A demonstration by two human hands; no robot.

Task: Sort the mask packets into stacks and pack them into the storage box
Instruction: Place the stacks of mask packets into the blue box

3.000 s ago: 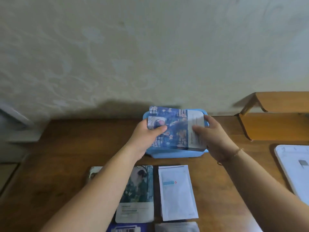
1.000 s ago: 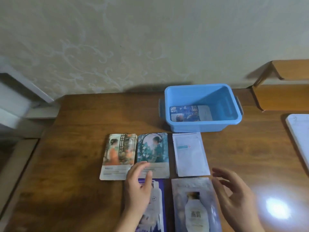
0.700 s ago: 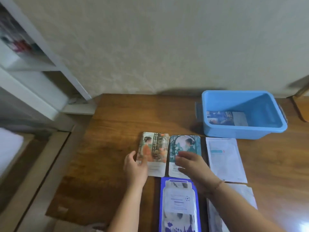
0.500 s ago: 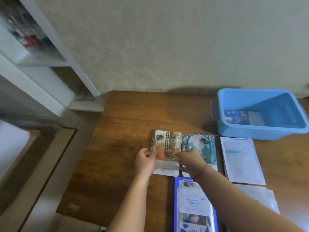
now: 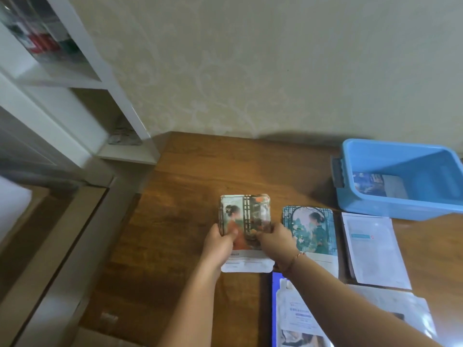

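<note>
Both hands are now closing on the orange-figure mask stack [image 5: 244, 221], having come over from the lower packets where they were hovering a second ago; the blue packets that were being lowered into the box three seconds ago are now lying inside it. Left hand [image 5: 220, 242] is gripping the stack's left edge, thumb curled over the face; right hand [image 5: 276, 242] is pinching the right edge, a thin bracelet [image 5: 294, 259] showing at the wrist. Whether the stack is lifting clear of the wood or just being squared up cannot be told. It is sitting at frame centre, well left of the blue storage box [image 5: 390, 209] at the right edge. Progress, judged: sorting is looking finished and packing early, with one blue packet stack [image 5: 378, 187] lying on the box floor. Waiting outside the box are the teal-figure stack [image 5: 313, 230] just right of the hands, the white packets [image 5: 373, 249] in front of the box, a purple-bordered packet [image 5: 293, 314] at the lower edge, and pale packets [image 5: 395, 311] at lower right, partly hidden by the forearm. Surface: a brown wooden table [image 5: 190, 176] standing against a cream patterned wall [image 5: 250, 66]. White shelving [image 5: 62, 78] is occupying the upper left of the frame, its contents blurred.
</note>
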